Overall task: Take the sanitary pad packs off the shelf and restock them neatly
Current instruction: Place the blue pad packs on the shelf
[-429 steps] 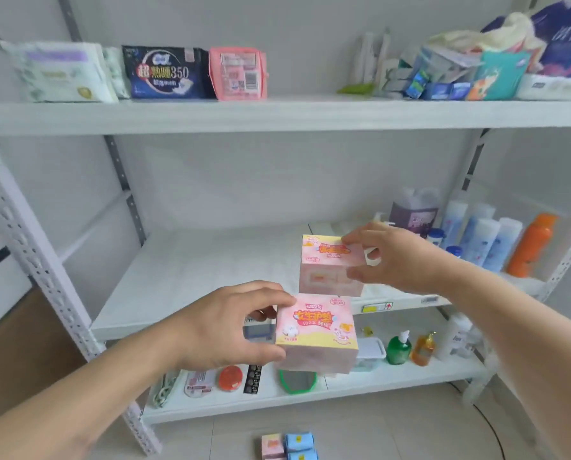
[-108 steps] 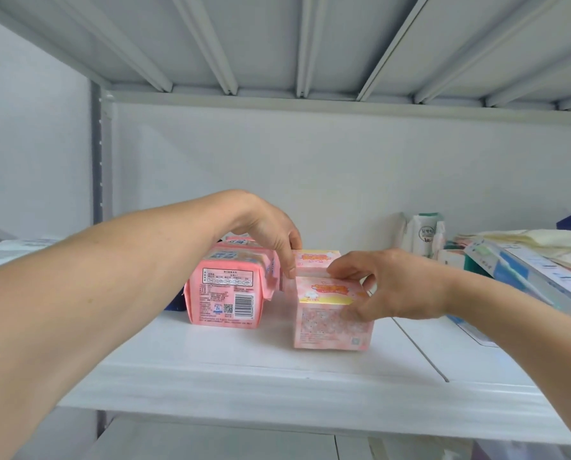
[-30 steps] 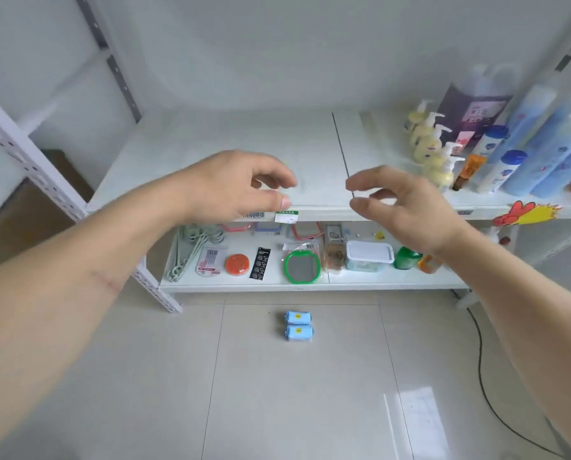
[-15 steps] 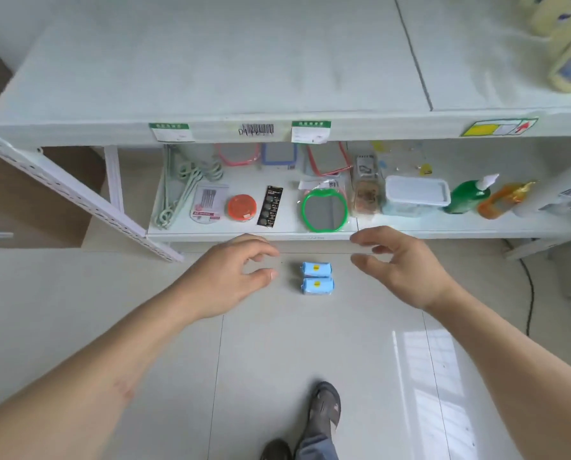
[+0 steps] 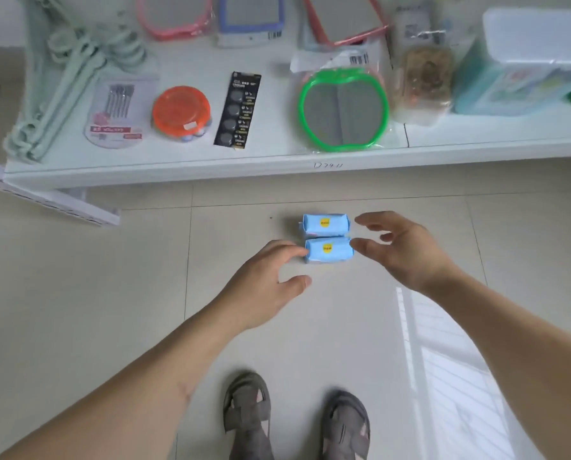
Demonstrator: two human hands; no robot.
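Two small blue sanitary pad packs with yellow stickers lie side by side on the tiled floor, the far pack [image 5: 325, 224] just behind the near pack [image 5: 328, 250]. My left hand [image 5: 271, 280] reaches in from the left, its fingertips at the near pack's left end, fingers spread. My right hand [image 5: 400, 249] comes from the right with fingers loosely spread beside both packs' right ends. Neither hand holds anything.
The lowest white shelf [image 5: 211, 167] runs across the top, carrying a green-framed mirror [image 5: 342, 109], an orange round box [image 5: 181, 111], a battery card [image 5: 237, 109], pale green hangers [image 5: 61, 78] and a plastic box [image 5: 523, 61]. My two sandalled feet [image 5: 294, 419] stand below.
The view has dropped lower and closer to the floor. Both hands have come down to either side of the two blue packs.
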